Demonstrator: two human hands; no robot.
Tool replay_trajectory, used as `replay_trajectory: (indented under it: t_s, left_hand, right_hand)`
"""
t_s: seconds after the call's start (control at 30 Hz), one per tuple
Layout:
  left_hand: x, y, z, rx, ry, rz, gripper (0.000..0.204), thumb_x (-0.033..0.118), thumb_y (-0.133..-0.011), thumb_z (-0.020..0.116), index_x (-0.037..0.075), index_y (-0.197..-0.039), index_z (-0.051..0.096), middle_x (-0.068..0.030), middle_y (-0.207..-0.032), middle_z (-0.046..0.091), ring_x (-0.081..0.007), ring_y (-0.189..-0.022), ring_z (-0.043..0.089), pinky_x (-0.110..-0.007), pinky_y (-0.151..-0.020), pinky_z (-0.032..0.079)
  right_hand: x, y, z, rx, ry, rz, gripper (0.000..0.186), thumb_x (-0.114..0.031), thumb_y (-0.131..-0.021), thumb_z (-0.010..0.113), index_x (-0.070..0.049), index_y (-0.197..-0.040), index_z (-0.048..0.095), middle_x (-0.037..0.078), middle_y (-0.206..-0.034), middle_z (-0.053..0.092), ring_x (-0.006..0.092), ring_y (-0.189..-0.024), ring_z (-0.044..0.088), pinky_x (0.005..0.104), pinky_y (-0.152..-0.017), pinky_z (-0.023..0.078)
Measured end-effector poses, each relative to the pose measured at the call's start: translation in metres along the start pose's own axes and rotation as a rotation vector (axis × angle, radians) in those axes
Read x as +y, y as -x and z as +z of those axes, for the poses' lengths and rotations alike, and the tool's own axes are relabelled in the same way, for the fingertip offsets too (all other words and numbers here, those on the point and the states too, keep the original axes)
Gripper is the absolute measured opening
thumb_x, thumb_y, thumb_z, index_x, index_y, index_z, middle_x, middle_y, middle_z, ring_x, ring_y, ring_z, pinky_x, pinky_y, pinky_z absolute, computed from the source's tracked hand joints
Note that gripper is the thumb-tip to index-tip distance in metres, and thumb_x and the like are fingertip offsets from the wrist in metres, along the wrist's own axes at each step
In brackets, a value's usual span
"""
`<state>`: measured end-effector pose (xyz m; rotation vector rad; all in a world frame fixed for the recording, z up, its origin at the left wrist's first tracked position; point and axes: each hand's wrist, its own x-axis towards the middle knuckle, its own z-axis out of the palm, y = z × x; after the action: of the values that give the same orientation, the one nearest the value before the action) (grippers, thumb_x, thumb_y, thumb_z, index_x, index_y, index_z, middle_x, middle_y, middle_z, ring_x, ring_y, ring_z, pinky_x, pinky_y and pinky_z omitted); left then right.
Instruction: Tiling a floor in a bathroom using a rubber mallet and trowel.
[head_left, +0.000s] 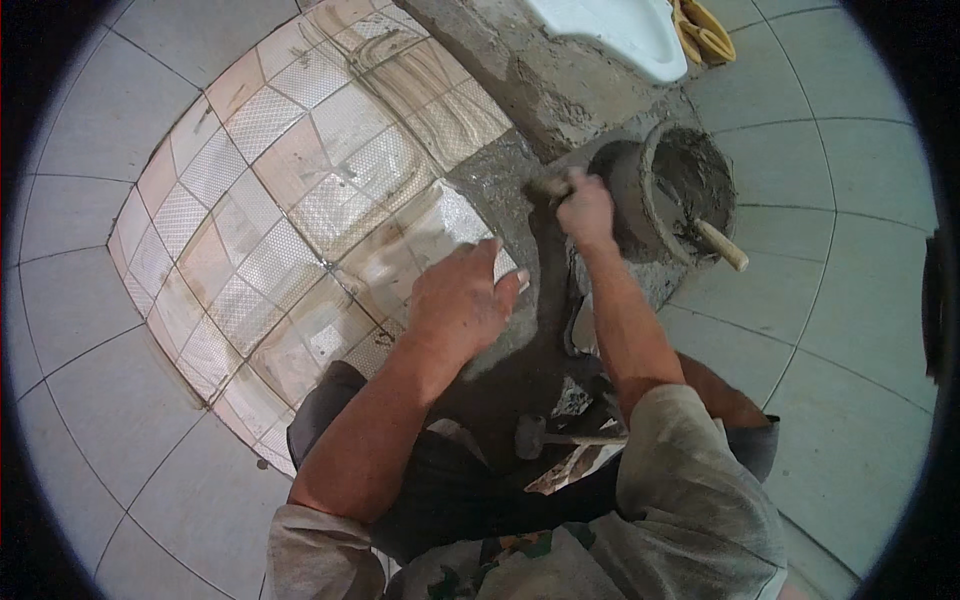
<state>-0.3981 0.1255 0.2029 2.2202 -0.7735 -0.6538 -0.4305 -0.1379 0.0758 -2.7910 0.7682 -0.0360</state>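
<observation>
My left hand [462,303] grips the right edge of a pale patterned floor tile [448,218], its fingers bent over the tile's side. That tile borders a strip of wet grey mortar [505,185]. My right hand [586,212] is closed beside the mortar bucket. A greyish, blurred thing sticks out from its fingers over the mortar; its kind cannot be made out. The bucket [648,200] lies tipped, coated in grey mortar, and a tool with a wooden handle [722,246] rests in its mouth.
Patterned tiles [270,225], some smeared with grey, spread to the left. A mallet [530,438] lies close to my knees by broken tile pieces. A white ceramic squat pan [625,35] and yellow gloves or shoes [705,32] are at the far right. Larger grey-green tiles [870,270] surround the area.
</observation>
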Motion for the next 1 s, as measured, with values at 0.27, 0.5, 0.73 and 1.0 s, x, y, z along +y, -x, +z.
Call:
replay_trajectory:
  t_s: [0.27, 0.5, 0.73, 1.0]
  left_hand:
    - [-0.004, -0.007, -0.002, -0.118, 0.039, -0.160, 0.055, 0.041, -0.094, 0.059, -0.001, -0.131, 0.056, -0.0237, -0.124, 0.062, -0.0372, -0.108, 0.064, -0.044, -0.097, 0.047]
    - [-0.003, -0.016, -0.007, -0.135, 0.065, -0.226, 0.059, 0.043, -0.093, 0.059, 0.000, -0.132, 0.056, -0.0238, -0.125, 0.062, -0.0356, -0.108, 0.064, -0.042, -0.098, 0.046]
    - [-0.004, -0.022, -0.016, -0.156, 0.083, -0.293, 0.060, 0.045, -0.094, 0.057, 0.001, -0.135, 0.054, -0.0248, -0.129, 0.060, -0.0352, -0.120, 0.059, -0.042, -0.102, 0.045]
    - [-0.010, -0.018, -0.020, -0.044, 0.079, -0.256, 0.059, 0.047, -0.093, 0.054, 0.002, -0.131, 0.057, -0.0242, -0.119, 0.063, -0.0375, -0.110, 0.061, -0.044, -0.099, 0.043]
  right_hand:
    - [0.013, 0.049, 0.024, 0.379, -0.244, 0.116, 0.040, -0.009, -0.080, 0.061, -0.001, -0.119, 0.059, 0.029, -0.107, 0.061, 0.0455, -0.099, 0.061, 0.0508, -0.086, 0.049]
    - [0.026, 0.045, 0.040, 0.265, -0.232, 0.260, 0.040, -0.012, -0.079, 0.062, 0.001, -0.116, 0.057, 0.029, -0.098, 0.065, 0.0459, -0.095, 0.063, 0.0520, -0.085, 0.049]
    - [0.040, 0.043, 0.042, 0.125, -0.088, 0.244, 0.031, -0.010, -0.080, 0.058, -0.003, -0.110, 0.062, 0.026, -0.100, 0.067, 0.0438, -0.099, 0.064, 0.0498, -0.087, 0.050]
    - [0.032, 0.037, 0.042, -0.020, 0.006, 0.238, 0.035, -0.012, -0.079, 0.059, -0.004, -0.113, 0.063, 0.026, -0.097, 0.068, 0.0429, -0.097, 0.065, 0.0484, -0.087, 0.052]
